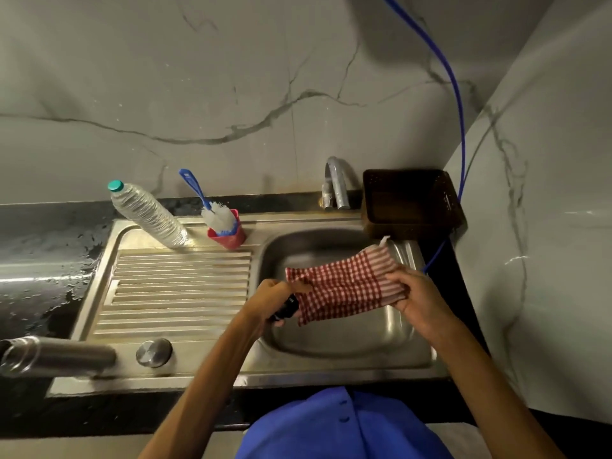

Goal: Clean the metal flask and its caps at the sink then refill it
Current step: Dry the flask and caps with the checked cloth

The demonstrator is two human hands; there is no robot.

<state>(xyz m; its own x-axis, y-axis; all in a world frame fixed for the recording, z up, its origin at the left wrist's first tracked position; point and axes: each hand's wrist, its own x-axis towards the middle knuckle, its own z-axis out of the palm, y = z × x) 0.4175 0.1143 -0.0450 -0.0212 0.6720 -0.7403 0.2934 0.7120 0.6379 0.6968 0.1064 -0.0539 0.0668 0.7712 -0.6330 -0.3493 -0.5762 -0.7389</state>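
Both hands over the sink basin (pixel 334 342). Left hand (pixel 276 301) curled around a small black cap (pixel 285 310) and also pinching the near-left edge of a red-and-white checked cloth (pixel 344 286). Right hand (pixel 415 298) grips the cloth's right end, fingers wrapped over bunched fabric; cloth is stretched between the 2 hands, above the basin, not touching it as far as I can tell. Metal flask (pixel 59 354) lies on its side at the near-left corner of the sink unit, open mouth pointing left, body overhanging onto the dark counter (pixel 36 246) (wet, droplets visible). 1 round metal cap (pixel 154 352) sits flat on the near edge of the drainboard (pixel 178 286), just right of the flask, apart from it. At the far edge of the drainboard: clear plastic water bottle (pixel 147 213) with green lid, and a red cup (pixel 228 235) holding a blue-handled bottle brush (pixel 207 203), bristles in the cup. Tap (pixel 336 182) at the far edge behind the basin, no water seen running. Dark brown basket (pixel 412 202) at the far-right corner, touching the wall, with a blue hose (pixel 458 101) running down behind it.
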